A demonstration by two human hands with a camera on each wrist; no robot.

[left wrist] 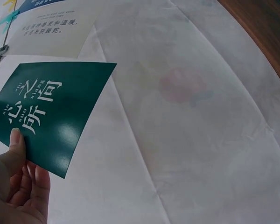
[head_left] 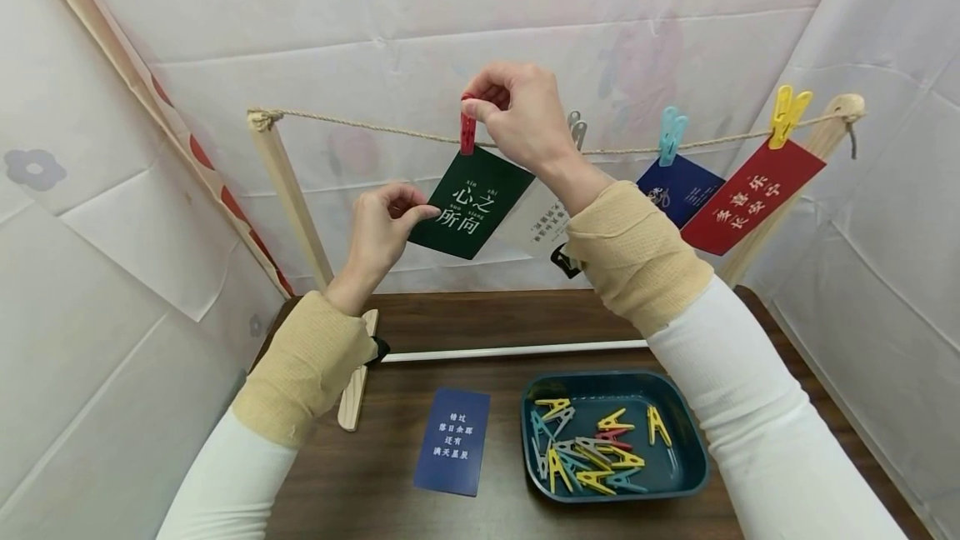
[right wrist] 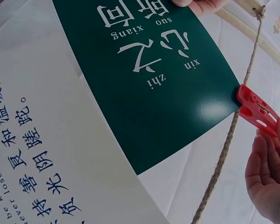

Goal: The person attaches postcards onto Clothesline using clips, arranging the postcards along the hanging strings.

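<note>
Surface: dark brown wooden desk [head_left: 420, 332], enclosed on three sides by white sheeting [head_left: 112, 273] with faint flower prints. A wooden frame stands on the desk; a twine rope [head_left: 360, 122] runs between its two posts.

Container: dark teal tray [head_left: 693, 457] at front right of the desk, holding a loose pile of clothespins [head_left: 588, 452] in yellow, blue, grey and red. A blue card [head_left: 452, 440] lies flat just left of the tray.

On the rope: green card [head_left: 471, 202] at the middle, tilted, gripped at its top corner by a red clothespin [head_left: 468, 133]. Further right, a white card, a navy card and a red card [head_left: 750, 194] hang from their own pins.

Right hand [head_left: 517, 119]: fingers pinching the red clothespin at the rope. Left hand [head_left: 378, 232]: thumb and fingers pinching the green card's lower left edge.
</note>
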